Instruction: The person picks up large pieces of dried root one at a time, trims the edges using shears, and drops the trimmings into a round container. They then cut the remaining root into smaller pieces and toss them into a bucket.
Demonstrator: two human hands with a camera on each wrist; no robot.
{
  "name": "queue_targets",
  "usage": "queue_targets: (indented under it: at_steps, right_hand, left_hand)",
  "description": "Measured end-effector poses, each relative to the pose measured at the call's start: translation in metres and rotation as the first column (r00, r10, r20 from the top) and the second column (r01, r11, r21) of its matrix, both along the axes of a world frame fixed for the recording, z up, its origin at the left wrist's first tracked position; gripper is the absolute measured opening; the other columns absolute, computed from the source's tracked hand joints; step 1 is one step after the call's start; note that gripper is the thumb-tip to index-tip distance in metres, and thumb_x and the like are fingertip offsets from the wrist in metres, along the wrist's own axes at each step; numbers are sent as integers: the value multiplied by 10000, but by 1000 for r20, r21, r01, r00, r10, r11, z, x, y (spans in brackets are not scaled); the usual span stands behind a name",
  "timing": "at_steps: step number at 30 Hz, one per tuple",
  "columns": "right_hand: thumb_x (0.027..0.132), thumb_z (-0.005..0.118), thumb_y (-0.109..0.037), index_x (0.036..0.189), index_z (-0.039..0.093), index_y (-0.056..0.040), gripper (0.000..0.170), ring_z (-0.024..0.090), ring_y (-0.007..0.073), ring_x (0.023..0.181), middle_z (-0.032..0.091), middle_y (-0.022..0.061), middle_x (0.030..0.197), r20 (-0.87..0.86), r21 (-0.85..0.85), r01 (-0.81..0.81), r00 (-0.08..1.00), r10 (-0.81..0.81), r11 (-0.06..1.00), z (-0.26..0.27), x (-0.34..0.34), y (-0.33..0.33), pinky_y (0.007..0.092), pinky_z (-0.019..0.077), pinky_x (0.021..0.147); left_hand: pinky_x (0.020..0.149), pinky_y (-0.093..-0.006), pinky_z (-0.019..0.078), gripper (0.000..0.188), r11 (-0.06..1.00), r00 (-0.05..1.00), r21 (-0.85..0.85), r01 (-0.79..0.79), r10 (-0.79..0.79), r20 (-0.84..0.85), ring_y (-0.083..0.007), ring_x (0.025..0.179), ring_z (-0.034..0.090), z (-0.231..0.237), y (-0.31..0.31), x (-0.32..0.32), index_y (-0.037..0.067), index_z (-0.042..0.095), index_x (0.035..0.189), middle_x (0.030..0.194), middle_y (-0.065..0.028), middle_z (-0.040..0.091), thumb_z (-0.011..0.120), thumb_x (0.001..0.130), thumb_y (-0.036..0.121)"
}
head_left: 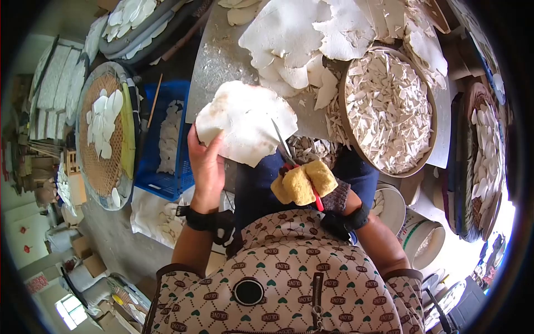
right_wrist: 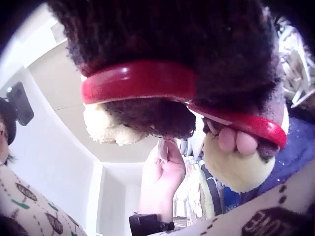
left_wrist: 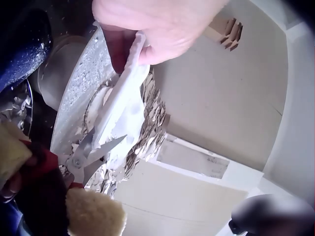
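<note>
A wide, irregular white sheet is pinched at its lower left edge between the thumb and fingers of the left hand. In the left wrist view the left hand grips that sheet nearly edge-on, and scissors blades stand parted at its edge. The right hand, in a dark knitted glove with yellow foam pads, grips the scissors by red handles. The right wrist view shows the red handle loops around the gloved fingers.
A round tray of white shards stands on the metal table, beside more large white sheets. A blue crate and a woven round tray are on the left. Buckets stand at the lower right.
</note>
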State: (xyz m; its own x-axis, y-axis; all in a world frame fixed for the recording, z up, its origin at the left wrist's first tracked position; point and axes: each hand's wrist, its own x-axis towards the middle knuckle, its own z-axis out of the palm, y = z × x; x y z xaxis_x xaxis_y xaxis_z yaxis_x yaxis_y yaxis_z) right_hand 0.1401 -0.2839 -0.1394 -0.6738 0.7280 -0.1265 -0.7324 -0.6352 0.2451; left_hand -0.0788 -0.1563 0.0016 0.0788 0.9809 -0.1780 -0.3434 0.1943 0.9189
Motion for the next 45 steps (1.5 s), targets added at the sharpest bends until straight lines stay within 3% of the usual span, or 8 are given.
queue_targets:
  at_steps: [2, 4, 10, 14, 20, 25, 29, 45]
  right_hand:
    - [931, 407, -110, 1245, 418, 0, 334, 479, 182, 1124, 492, 111, 1218, 688, 588, -262, 659, -303, 765, 54, 9, 10, 295, 358, 1004]
    - [932, 430, -179, 1194, 462, 25, 333, 499, 207, 1086, 499, 138, 1175, 783, 498, -322, 565, -259, 805, 71, 13, 13, 331, 380, 990]
    - [927, 399, -68, 1247, 419, -9, 326, 476, 159, 1132, 493, 95, 1233, -68, -165, 13, 997, -24, 986, 15, 4, -5, 282, 353, 1011]
    - [911, 432, -80, 1210, 445, -7, 308, 515, 184, 1081, 523, 105, 1183, 144, 287, 117, 976, -163, 951, 53, 6, 2, 295, 398, 958]
    - [798, 610, -85, 1059, 570, -22, 272, 575, 241, 954, 602, 126, 1011, 750, 630, -216, 420, -512, 746, 75, 11, 5, 318, 454, 828]
    - [785, 626, -68, 1035, 581, -26, 258, 578, 239, 939, 609, 118, 995, 454, 727, -587, 23, -891, 356, 53, 9, 15, 312, 456, 813]
    - [909, 475, -88, 1261, 411, -29, 363, 469, 212, 1155, 476, 115, 1252, 561, 664, -70, 705, -434, 744, 46, 11, 2, 327, 357, 1015]
    - [912, 479, -116, 1171, 474, -15, 278, 541, 189, 1051, 547, 104, 1148, 346, 355, 165, 891, -293, 920, 75, 13, 9, 320, 423, 946]
  left_hand:
    - [867, -310, 459, 626, 1000, 1000, 15, -13, 13, -17, -188, 1083, 505, -2, 0, 7, 50, 269, 1321, 1222, -106, 462, 588, 787, -25]
    - [849, -312, 475, 677, 998, 996, -15, 69, -69, -49, -188, 1085, 503, -2, 7, 5, 70, 242, 1335, 1233, -106, 451, 601, 769, -27]
    - [859, -316, 476, 688, 985, 984, -35, 171, -172, -45, -199, 1098, 502, 2, 23, 11, 70, 244, 1338, 1236, -108, 452, 595, 757, -39]
    - [872, -325, 473, 683, 979, 978, -36, 202, -204, -43, -204, 1109, 498, 7, 27, 16, 74, 245, 1342, 1247, -112, 448, 583, 760, -46]
    - [872, -331, 476, 688, 969, 968, -19, 246, -247, -50, -202, 1105, 502, 9, 37, 22, 94, 243, 1351, 1246, -103, 452, 571, 765, -52]
    - [845, -339, 495, 692, 936, 938, -101, 338, -344, -49, -202, 1101, 504, 9, 39, 26, 109, 242, 1357, 1245, -94, 453, 573, 768, -43]
    - [841, -343, 502, 696, 930, 932, -92, 356, -360, -34, -203, 1098, 508, 6, 38, 30, 115, 241, 1359, 1241, -91, 455, 575, 768, -39]
    - [900, -334, 445, 488, 883, 924, -273, 382, -366, 110, -194, 1062, 540, 15, 48, 24, 22, 410, 1256, 1154, -112, 549, 574, 797, 0]
